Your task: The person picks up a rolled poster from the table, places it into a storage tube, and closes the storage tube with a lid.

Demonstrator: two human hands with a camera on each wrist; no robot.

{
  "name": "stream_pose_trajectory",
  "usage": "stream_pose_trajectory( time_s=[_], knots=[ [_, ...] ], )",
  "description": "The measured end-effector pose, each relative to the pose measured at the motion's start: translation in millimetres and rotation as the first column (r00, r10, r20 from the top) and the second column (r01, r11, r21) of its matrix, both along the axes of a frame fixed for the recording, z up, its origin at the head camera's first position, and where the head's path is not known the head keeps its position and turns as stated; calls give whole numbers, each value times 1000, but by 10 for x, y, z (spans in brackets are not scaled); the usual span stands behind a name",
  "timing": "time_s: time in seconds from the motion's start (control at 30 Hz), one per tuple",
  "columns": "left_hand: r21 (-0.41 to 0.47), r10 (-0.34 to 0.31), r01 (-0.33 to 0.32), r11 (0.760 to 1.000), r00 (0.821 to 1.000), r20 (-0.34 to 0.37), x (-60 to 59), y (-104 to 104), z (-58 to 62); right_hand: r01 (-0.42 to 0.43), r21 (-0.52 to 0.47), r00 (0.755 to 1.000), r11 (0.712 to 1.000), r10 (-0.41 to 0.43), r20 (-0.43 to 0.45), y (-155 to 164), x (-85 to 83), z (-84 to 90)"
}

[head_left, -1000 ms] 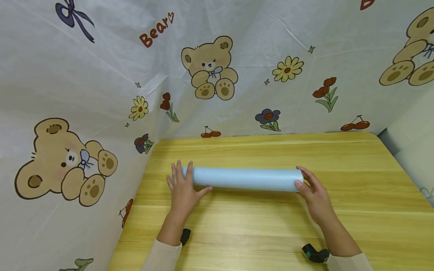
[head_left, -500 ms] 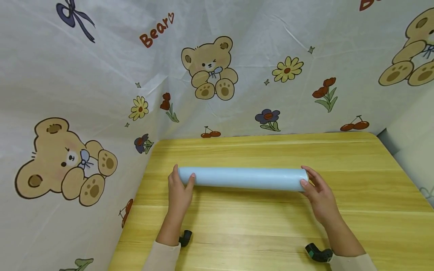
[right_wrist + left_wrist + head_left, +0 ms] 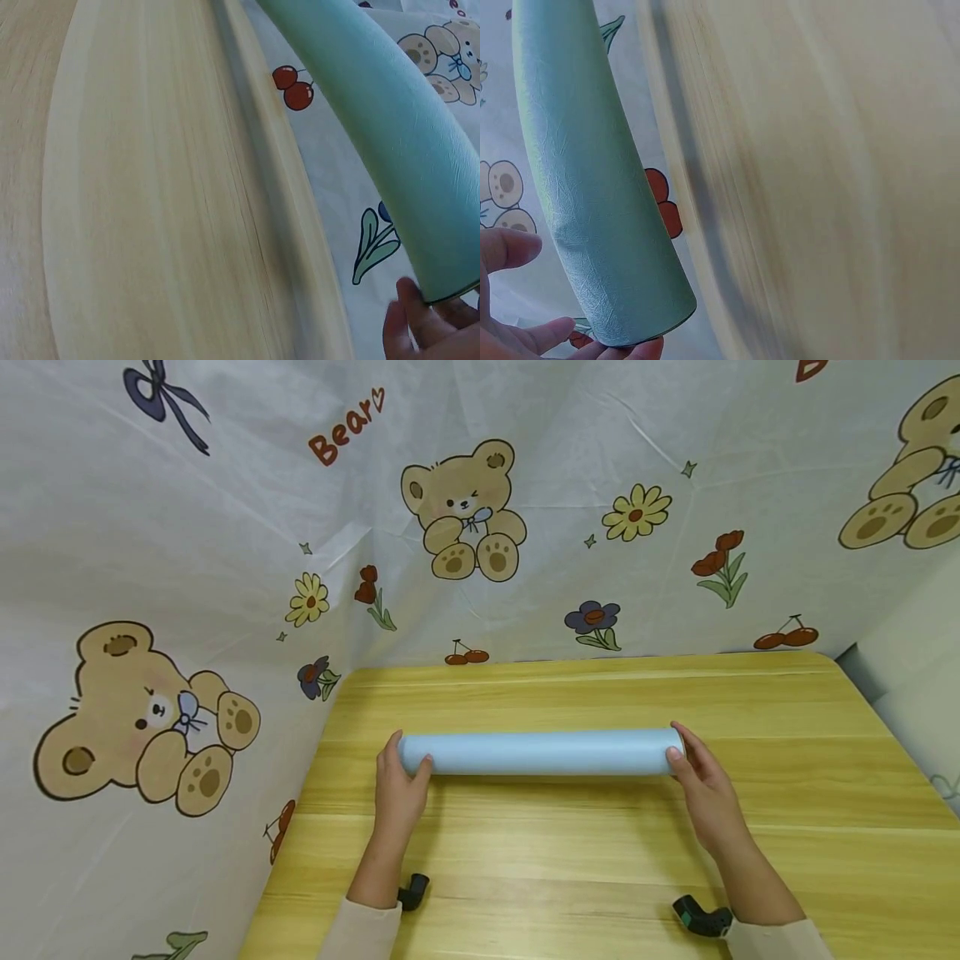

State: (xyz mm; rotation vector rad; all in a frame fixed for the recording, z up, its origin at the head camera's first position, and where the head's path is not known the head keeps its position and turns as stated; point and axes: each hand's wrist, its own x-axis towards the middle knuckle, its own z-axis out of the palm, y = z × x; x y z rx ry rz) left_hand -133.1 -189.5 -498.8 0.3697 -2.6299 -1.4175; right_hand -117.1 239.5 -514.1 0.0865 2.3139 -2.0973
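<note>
A long light blue roll, smooth and tube-shaped, is held level and crosswise close over the table, its shadow just below. My left hand holds its left end, fingers at the end and thumb on the near side. At the opposite end my right hand grips the roll between the thumb in front and fingers at the back edge. The left wrist view shows fine creases on the roll, with fingertips under its end rim. In the right wrist view, fingers meet the other end's rim.
The wood-grain table lies beneath both arms. Behind it and on the left hangs a white cloth printed with bears, flowers and cherries. Black wrist devices sit by both cuffs.
My left hand has gone from lying spread over the roll's left part to holding its end. The roll and my right hand have shifted slightly right.
</note>
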Motion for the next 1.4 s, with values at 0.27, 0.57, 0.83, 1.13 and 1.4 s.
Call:
stream_pose_trajectory(
  time_s=[0.27, 0.57, 0.83, 1.13, 1.4],
  knots=[
    [21, -17, 17, 1000, 1000, 0, -10, 17, -45, -15, 37, 995, 999, 11, 102, -13, -45, 9],
    [25, -64, 63, 998, 997, 35, -1, 19, -88, -7, 73, 987, 997, -5, 163, -40, -101, -53],
    [53, -105, 101, 993, 992, 66, -31, -7, -123, -40, 108, 977, 993, 16, 212, -7, -136, -78],
    [85, -101, 96, 992, 993, 57, -58, -43, -167, -32, 147, 968, 989, -6, 251, -7, -149, -145],
    [90, -132, 122, 988, 984, 119, -68, -86, -179, -36, 129, 970, 991, 4, 242, 37, -176, -184]
  ],
)
